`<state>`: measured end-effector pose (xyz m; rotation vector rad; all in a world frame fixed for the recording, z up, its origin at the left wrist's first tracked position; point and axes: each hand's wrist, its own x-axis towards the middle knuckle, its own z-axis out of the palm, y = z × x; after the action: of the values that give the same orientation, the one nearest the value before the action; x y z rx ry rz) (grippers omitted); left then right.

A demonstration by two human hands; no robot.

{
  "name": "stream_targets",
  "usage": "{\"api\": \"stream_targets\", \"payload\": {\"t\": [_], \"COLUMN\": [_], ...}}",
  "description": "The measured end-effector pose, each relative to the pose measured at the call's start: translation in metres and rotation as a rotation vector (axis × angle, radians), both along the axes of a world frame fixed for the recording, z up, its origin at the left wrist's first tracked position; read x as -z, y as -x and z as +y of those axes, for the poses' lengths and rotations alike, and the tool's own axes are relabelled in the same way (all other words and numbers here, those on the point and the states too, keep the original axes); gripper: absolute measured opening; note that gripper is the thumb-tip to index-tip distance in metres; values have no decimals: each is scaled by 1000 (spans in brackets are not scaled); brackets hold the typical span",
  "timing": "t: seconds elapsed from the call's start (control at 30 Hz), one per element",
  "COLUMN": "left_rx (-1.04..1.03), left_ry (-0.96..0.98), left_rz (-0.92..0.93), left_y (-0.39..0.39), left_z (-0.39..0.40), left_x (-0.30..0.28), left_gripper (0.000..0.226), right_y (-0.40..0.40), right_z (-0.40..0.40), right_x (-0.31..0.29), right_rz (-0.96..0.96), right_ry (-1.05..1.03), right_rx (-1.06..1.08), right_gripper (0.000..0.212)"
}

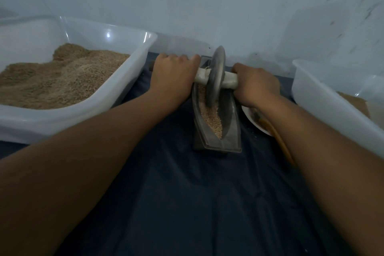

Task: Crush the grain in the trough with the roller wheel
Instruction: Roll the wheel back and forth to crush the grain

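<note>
1. Between two white tubs, on dark cloth (pixel 187 193), sits the trough (pixel 230 131), a narrow boat-shaped channel running away from the person, with grain (pixel 212 117) lying along its groove.
2. Upright in the far half of the groove stands the wheel (pixel 217 72), a grey disc that looks like metal or stone: probably heavy, rigid, and thin enough at the rim to tip sideways if loaded unevenly.
3. Its axle (pixel 230 81) sticks out on both sides, wrapped in pale material; those stubs are the natural hold, and an equal hold on each should keep the disc vertical.
4. Left hand (pixel 174 72) is wrapped around the left stub, knuckles up.
5. Right hand (pixel 256 83) grips the right stub likewise, close to the disc.
6. Both forearms reach well forward, nearly straight, wrists level, a pose suited to pushing and pulling.
7. Grain is loose and light; it may spill over the rim under hard strokes.
</note>
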<state>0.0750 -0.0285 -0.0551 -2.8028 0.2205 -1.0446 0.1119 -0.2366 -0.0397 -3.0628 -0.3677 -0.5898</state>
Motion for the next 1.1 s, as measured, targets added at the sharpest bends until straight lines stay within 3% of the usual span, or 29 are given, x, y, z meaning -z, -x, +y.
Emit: {"api": "stream_targets", "payload": {"t": [0.33,0.57,1.1], "left_rx": [-28,-40,-13], "left_ry": [9,16,51], "left_rz": [5,-12,-113], "left_y": [2,25,72], "left_z": [-4,-4,-8], "left_x": [-3,5,14], "left_gripper": [15,31,22], "right_y": [-2,24,83], "right_z": [1,-1,-2], "right_x": [-5,3,11], "right_rz": [57,-54,-238], "right_ry": [18,-2,-34], "right_rx": [19,-5,-48], "right_gripper": [23,15,14]}}
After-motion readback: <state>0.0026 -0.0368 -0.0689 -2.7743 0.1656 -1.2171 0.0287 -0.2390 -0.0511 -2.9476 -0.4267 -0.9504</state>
